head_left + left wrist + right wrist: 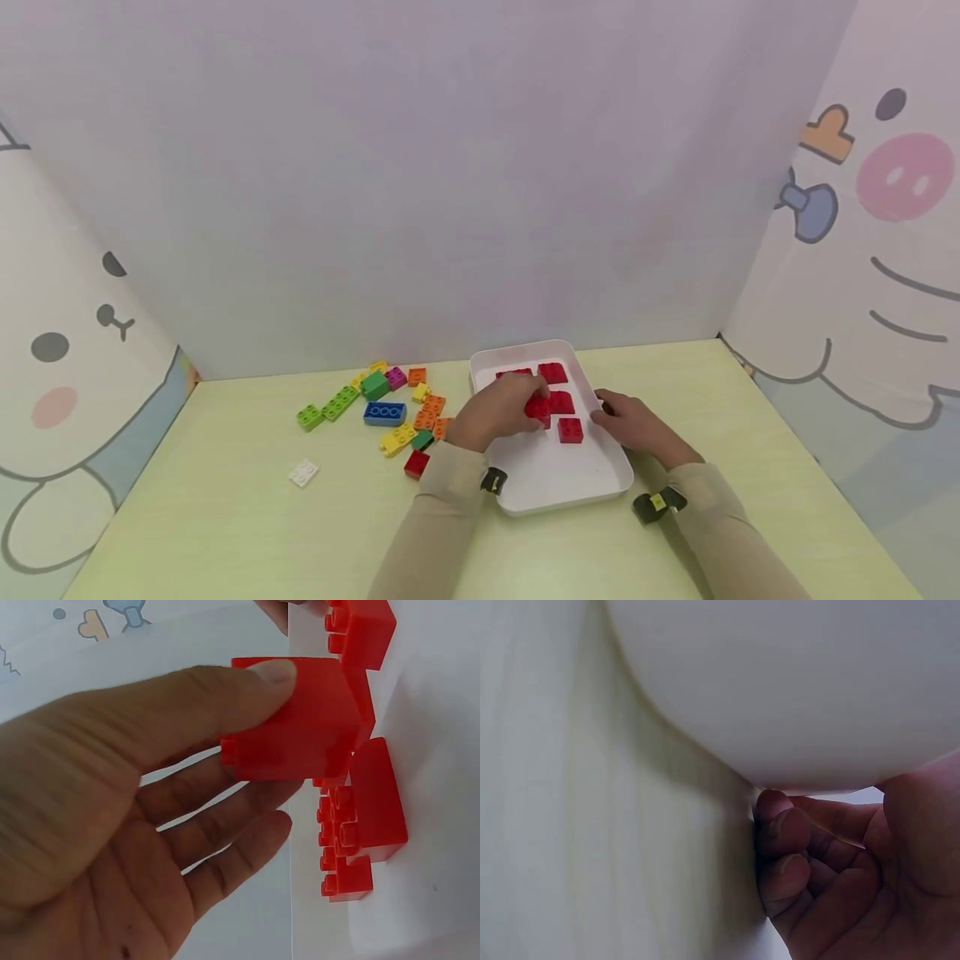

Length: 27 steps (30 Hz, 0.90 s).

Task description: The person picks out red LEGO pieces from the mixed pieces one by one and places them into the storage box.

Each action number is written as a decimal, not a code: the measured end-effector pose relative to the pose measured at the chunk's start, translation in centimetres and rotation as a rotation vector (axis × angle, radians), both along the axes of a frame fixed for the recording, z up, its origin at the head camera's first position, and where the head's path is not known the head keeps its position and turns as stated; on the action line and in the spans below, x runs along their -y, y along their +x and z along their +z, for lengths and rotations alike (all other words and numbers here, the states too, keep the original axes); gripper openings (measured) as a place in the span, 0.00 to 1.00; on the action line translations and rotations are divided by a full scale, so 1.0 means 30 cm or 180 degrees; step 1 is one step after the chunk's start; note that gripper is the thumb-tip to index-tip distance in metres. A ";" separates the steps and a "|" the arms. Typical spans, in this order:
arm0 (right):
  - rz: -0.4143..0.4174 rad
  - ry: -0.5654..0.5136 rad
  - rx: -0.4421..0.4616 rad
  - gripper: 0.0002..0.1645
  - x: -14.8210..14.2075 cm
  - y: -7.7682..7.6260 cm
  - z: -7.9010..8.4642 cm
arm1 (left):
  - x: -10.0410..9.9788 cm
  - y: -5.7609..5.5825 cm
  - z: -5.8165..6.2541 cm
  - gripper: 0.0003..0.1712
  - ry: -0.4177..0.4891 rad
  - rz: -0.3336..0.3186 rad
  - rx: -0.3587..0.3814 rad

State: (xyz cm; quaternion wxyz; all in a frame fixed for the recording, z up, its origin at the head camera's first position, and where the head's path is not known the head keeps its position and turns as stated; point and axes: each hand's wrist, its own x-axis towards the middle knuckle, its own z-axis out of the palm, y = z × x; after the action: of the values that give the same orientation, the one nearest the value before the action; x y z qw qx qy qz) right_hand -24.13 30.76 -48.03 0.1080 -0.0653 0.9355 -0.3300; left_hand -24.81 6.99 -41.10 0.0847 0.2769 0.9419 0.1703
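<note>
My left hand [497, 410] pinches a red toy building brick [304, 724] between thumb and fingers, held over the left half of a white tray [558, 479]. In the left wrist view the brick's studs point back toward the palm. Several other red bricks [570, 430] sit in the tray, some partly hidden behind the left hand. At the tray's right side my right hand [639, 425] grips the edge, its thumb at the rim. The right wrist view has its curled fingers [784, 832] against the outside of the tray wall, low by the table.
Left of the tray lie loose bricks: a blue brick [385, 413], a green brick [375, 385], a yellow brick [397, 439], a red brick [416, 464] and several others. A white brick [303, 472] lies apart, nearer the front. A pale curtain [450, 183] stands behind the table.
</note>
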 end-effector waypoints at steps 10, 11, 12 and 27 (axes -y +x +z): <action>0.0006 -0.0035 -0.0001 0.32 0.008 0.005 0.009 | 0.016 0.006 -0.017 0.25 -0.0110 0.0070 0.0316; 0.0005 -0.0033 0.0000 0.32 0.008 0.005 0.010 | 0.018 0.006 -0.017 0.26 -0.0117 0.0083 0.0323; 0.0004 -0.0027 -0.0001 0.32 0.008 0.005 0.010 | 0.019 0.006 -0.018 0.26 -0.0125 0.0095 0.0328; -0.0001 -0.0018 -0.0041 0.32 0.005 0.009 0.008 | 0.022 -0.001 -0.028 0.26 -0.0186 0.0102 0.0356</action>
State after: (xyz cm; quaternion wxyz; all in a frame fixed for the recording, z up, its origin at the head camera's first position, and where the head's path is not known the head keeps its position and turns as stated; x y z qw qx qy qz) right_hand -23.86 30.62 -47.79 0.1016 -0.0676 0.9353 -0.3322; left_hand -24.85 6.33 -41.94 0.1426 0.2491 0.9446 0.1592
